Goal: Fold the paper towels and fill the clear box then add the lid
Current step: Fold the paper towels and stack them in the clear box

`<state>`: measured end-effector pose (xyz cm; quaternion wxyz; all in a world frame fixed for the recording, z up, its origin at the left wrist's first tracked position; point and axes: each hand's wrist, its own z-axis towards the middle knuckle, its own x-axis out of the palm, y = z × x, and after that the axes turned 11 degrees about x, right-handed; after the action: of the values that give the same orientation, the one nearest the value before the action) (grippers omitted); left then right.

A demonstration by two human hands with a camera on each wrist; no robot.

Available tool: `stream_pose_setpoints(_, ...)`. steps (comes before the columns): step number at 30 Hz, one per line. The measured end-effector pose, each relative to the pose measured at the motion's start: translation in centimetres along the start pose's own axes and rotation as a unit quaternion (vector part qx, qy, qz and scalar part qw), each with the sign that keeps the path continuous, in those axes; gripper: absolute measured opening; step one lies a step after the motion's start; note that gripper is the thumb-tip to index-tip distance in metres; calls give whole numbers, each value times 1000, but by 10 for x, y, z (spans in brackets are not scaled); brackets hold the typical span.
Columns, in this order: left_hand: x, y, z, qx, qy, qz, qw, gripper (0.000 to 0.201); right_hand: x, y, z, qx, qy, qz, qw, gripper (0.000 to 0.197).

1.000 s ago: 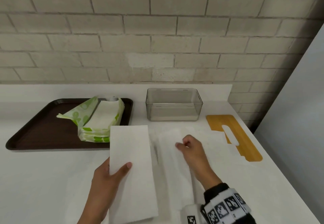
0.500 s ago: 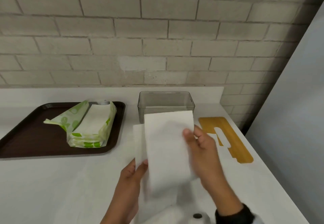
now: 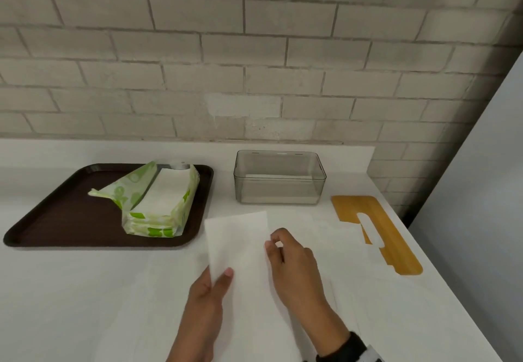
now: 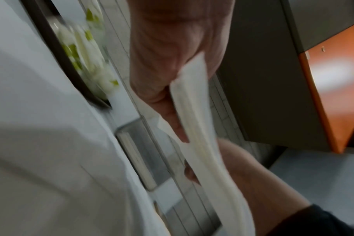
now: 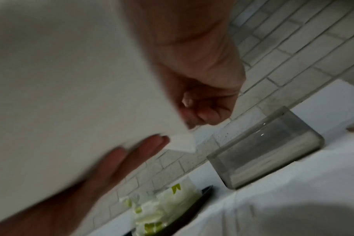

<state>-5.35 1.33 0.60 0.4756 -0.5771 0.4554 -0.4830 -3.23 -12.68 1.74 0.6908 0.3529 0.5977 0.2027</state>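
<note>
Head view, lower middle: left hand (image 3: 209, 291) pinches the towel (image 3: 240, 251) with thumb on top; right hand (image 3: 291, 259) pinches its right edge; box (image 3: 279, 177) sits above.

No legible text, label, brand, number or sign appears in any view. The green-and-white paper towel package (image 3: 158, 206) on the brown tray (image 3: 56, 220) carries a printed pattern of green shapes only; no lettering can be resolved on it, and both wrist views show it blurred. The clear box (image 3: 279, 177), the wooden lid (image 3: 376, 231) and the folded paper towel (image 3: 240, 248) bear no markings. The brick wall (image 3: 254, 50) and white counter (image 3: 70, 291) are unmarked.
</note>
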Motion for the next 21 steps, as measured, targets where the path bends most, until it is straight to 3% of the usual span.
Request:
stream_pose_setpoints(2,-19,1,3,1,-34,13,999,24,9,2,15,15,31,-38,999,13)
stream_pose_setpoints(7,-67,4,0,5,-104,24,994,20,49,-3,60,114,182,-86,973,27)
stream_pose_setpoints(9,-78,7,-1,4,-128,35,991,21,61,-3,69,133,182,-119,967,19)
stream_pose_setpoints(13,-84,12,-4,8,-135,36,990,19,77,1,76,146,174,-156,961,36)
stream_pose_setpoints(16,-83,13,-7,8,-132,34,991,20,86,4,76,144,177,-181,957,35)
stream_pose_setpoints(19,-83,12,-7,9,-134,32,990,23,81,3,78,134,177,-134,966,38)
stream_pose_setpoints(21,-83,11,-6,7,-131,34,991,25,66,3,78,138,171,-38,975,36)
